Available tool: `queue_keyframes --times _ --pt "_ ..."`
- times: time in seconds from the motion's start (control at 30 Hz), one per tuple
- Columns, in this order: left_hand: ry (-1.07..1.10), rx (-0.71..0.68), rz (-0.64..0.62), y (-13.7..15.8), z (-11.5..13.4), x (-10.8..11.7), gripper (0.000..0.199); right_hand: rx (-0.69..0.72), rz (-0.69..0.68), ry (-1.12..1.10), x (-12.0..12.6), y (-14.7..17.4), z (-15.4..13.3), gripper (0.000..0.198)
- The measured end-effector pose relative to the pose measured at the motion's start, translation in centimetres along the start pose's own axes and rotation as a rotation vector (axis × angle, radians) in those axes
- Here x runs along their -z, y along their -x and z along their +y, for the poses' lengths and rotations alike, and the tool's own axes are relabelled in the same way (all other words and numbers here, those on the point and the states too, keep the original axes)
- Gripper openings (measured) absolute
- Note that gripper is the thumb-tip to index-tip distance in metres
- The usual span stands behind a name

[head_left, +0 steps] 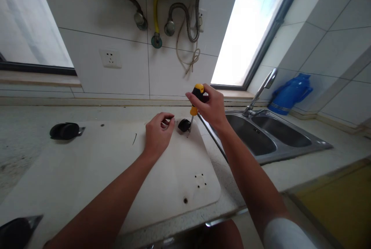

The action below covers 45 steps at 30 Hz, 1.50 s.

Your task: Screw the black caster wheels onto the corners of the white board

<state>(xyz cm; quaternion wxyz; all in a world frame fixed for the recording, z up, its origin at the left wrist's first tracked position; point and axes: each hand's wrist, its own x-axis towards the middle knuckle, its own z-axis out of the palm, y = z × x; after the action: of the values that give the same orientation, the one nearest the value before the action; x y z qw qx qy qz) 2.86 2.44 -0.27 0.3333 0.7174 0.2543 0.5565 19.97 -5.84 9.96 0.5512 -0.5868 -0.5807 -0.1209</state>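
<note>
My right hand (pixel 210 104) grips a yellow and black screwdriver (pixel 198 96), its shaft pointing down. The tip is at the base of a black caster wheel (pixel 184 125) near the far right corner of a white board (pixel 171 171). My left hand (pixel 159 131) is just left of that caster, thumb and fingers curled together in a pinch; whether anything small is between them I cannot make out. Four small holes in a square pattern mark the board's near right corner, beside a round hole (pixel 185 200).
Two more black casters stand on the board, one at the far left (pixel 65 131), another at the near left (pixel 17 231). A thin dark strip (pixel 134 139) lies on the board. Right are a steel double sink (pixel 266 137), a faucet (pixel 261 90) and a blue jug (pixel 291 94). Hoses hang behind.
</note>
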Motion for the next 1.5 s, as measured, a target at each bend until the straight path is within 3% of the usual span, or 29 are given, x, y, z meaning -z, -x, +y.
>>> queue_keyframes --times 0.13,0.23,0.33,0.5,0.7,0.93,1.33,1.5 --pt "-0.036 -0.011 0.048 0.4 1.0 0.0 0.01 0.029 0.045 -0.072 -1.5 -0.2 0.5 0.051" --pt "-0.059 -0.027 0.052 0.7 1.5 -0.1 0.009 0.147 0.08 0.005 -1.8 -0.5 0.9 0.052" --pt "-0.11 -0.055 -0.05 0.8 1.1 -0.1 0.008 0.246 0.103 0.065 -1.8 -0.7 1.2 0.054" --pt "-0.223 -0.058 -0.289 0.5 0.0 -0.2 0.015 0.247 0.165 0.01 -1.5 -0.8 0.7 0.057" --pt "-0.368 -0.083 -0.295 0.4 0.1 -0.2 0.017 0.196 0.294 -0.111 -0.8 -0.3 -1.4 0.055" --pt "-0.441 -0.005 -0.27 0.2 0.3 0.1 0.017 0.261 0.123 -0.099 -0.3 0.0 -2.5 0.056" --pt "-0.408 -0.077 -0.327 0.4 0.0 0.0 0.022 0.362 0.121 0.265 0.9 0.4 -3.6 0.041" --pt "-0.393 -0.065 -0.359 0.4 0.4 -0.2 0.024 0.298 0.06 0.316 1.0 0.4 -3.5 0.025"
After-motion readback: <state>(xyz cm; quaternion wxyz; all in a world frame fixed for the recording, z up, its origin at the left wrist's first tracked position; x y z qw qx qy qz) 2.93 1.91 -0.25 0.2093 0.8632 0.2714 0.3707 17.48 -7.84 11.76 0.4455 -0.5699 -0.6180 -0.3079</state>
